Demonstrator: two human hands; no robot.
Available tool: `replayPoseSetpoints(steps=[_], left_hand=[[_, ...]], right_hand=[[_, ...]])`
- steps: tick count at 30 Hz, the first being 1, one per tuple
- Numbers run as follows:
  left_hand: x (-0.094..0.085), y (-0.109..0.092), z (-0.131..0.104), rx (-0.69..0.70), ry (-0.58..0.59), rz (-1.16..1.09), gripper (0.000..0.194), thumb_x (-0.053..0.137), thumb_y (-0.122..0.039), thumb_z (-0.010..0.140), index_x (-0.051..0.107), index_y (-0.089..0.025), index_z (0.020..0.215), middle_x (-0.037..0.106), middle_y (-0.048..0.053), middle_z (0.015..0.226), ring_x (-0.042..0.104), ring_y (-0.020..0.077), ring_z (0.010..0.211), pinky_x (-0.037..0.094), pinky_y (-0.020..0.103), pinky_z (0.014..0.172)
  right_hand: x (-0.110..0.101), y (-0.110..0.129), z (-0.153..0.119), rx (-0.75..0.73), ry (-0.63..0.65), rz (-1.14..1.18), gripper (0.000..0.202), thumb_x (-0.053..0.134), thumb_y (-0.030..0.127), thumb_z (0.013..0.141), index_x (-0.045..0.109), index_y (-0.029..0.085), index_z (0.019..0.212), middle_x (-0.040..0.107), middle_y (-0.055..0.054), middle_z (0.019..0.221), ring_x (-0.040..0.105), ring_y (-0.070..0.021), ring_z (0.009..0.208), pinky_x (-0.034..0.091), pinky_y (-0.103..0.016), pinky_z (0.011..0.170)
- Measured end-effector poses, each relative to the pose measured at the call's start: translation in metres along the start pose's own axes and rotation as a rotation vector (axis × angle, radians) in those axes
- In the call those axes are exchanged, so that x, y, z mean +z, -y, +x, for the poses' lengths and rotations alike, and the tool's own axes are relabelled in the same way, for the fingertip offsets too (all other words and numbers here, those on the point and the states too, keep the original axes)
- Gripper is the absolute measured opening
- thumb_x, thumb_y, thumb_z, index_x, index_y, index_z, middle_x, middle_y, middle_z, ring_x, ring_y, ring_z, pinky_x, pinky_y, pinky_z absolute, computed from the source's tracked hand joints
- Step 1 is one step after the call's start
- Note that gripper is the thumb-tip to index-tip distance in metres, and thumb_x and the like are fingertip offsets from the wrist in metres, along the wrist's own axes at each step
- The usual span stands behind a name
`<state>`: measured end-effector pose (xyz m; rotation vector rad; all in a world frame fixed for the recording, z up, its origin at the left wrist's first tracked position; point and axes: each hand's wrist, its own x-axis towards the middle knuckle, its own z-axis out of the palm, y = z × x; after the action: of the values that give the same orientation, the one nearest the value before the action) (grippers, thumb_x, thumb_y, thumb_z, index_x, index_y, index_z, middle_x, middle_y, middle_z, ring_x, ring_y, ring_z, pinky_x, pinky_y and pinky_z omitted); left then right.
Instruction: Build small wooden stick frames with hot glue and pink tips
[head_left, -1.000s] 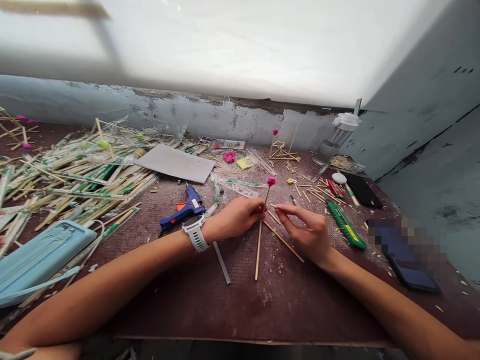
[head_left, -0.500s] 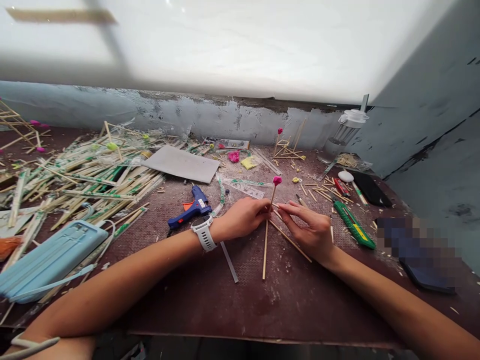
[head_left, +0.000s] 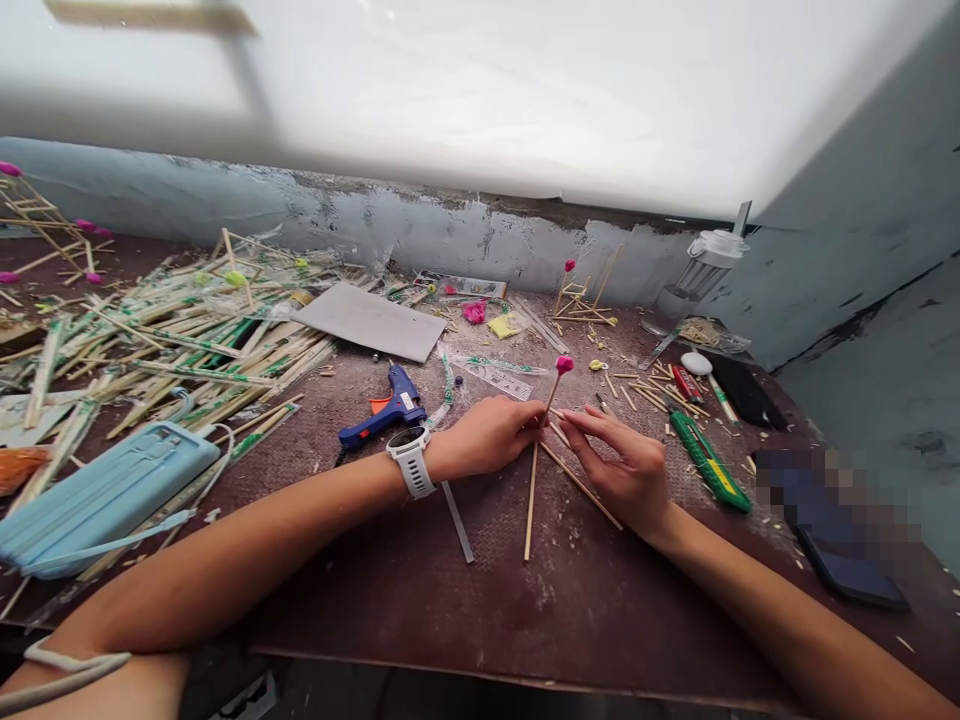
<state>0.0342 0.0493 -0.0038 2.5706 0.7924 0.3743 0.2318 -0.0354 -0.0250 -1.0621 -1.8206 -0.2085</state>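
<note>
My left hand (head_left: 499, 435), with a white watch on its wrist, pinches a wooden stick (head_left: 532, 505) that leans upright over the table. A pink clay ball (head_left: 564, 365) tops that stick. From the right, my right hand (head_left: 619, 455) holds a short thin stick (head_left: 556, 413) between thumb and fingertips, its end close to the upright stick near my left fingers. Another stick (head_left: 589, 490) slants down to the right from the same spot, below my right hand. Whether the sticks are joined there is hidden by my fingers.
Left of my hands lies a blue glue gun (head_left: 397, 405); a clear glue stick (head_left: 458, 525) is nearer. Bagged sticks (head_left: 187, 340) and a light blue case (head_left: 112, 495) fill the left. At right are a green cutter (head_left: 709, 460) and phone (head_left: 855, 570); behind stands a stick frame (head_left: 581, 300).
The view has tilted and shifted slightly. The pink ball on the stick has moved slightly right, and both hands keep nearly the same pose.
</note>
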Motion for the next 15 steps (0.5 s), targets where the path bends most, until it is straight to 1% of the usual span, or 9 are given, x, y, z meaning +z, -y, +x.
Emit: replayPoseSetpoints(steps=[9,12,15], left_hand=[[0.001,0.0012,0.0006,0.005,-0.005,0.002,0.012,0.06,-0.024,0.103,0.07,-0.016,0.104,0.079,0.008,0.094,0.075,0.0227,0.088,0.045,0.027,0.071],[0.0014,0.0017,0.0012,0.005,0.001,0.013,0.013,0.06,-0.025,0.103,0.071,-0.016,0.104,0.079,0.008,0.094,0.075,0.0227,0.087,0.045,0.027,0.07],[0.0015,0.0017,0.0015,0.003,0.007,0.019,0.014,0.06,-0.024,0.104,0.071,-0.017,0.106,0.08,0.008,0.096,0.075,0.0231,0.088,0.045,0.027,0.071]], right_hand=[[-0.0005,0.0001,-0.0003,0.013,0.032,-0.012,0.02,0.07,0.016,0.097,0.081,0.023,0.112,0.085,-0.003,0.103,0.083,-0.0237,0.092,0.067,-0.04,0.099],[-0.0003,-0.0006,-0.0014,0.031,0.04,-0.03,0.019,0.069,0.019,0.098,0.081,0.024,0.111,0.085,-0.003,0.102,0.083,-0.0239,0.092,0.067,-0.041,0.099],[0.0001,-0.0003,-0.0015,0.044,0.044,-0.035,0.018,0.069,0.02,0.098,0.082,0.024,0.11,0.085,-0.002,0.101,0.083,-0.024,0.092,0.067,-0.041,0.099]])
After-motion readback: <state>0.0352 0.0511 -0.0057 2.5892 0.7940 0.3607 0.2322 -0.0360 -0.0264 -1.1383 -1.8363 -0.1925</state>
